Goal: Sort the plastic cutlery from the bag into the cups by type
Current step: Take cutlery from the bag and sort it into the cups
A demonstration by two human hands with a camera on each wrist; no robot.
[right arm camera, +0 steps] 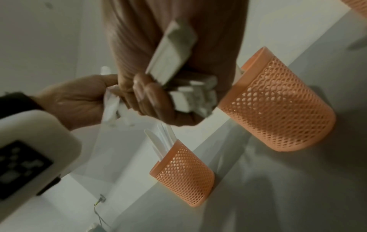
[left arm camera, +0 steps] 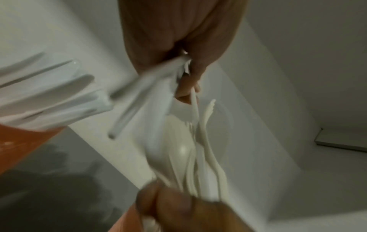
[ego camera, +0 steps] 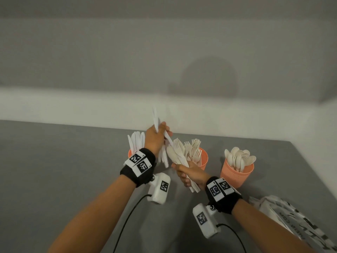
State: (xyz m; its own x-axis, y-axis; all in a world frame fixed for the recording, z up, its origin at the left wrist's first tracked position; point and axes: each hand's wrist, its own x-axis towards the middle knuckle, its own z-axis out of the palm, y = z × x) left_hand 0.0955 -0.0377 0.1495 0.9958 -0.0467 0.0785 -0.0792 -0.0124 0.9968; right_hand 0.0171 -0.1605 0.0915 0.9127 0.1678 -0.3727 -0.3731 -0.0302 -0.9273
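Observation:
My left hand [ego camera: 158, 134] is raised over the table and grips a few white plastic knives [ego camera: 156, 119], blades pointing up. My right hand [ego camera: 187, 175], just beside it, holds a mixed bundle of cream cutlery [ego camera: 177, 152] with forks and a spoon fanned upward. Three orange mesh cups stand behind the hands: the knife cup [right arm camera: 184, 177] half hidden by my left wrist, the fork cup [ego camera: 203, 157] and the spoon cup [ego camera: 237, 175]. In the left wrist view the held knives [left arm camera: 158, 81] are blurred. The bundle's handle ends [right arm camera: 178, 66] show in the right wrist view.
The printed plastic bag [ego camera: 291, 218] lies crumpled at the table's near right corner. A white wall [ego camera: 182, 110] runs right behind the cups. The grey table [ego camera: 63, 161] stretches to the left. Wrist-camera cables trail toward me.

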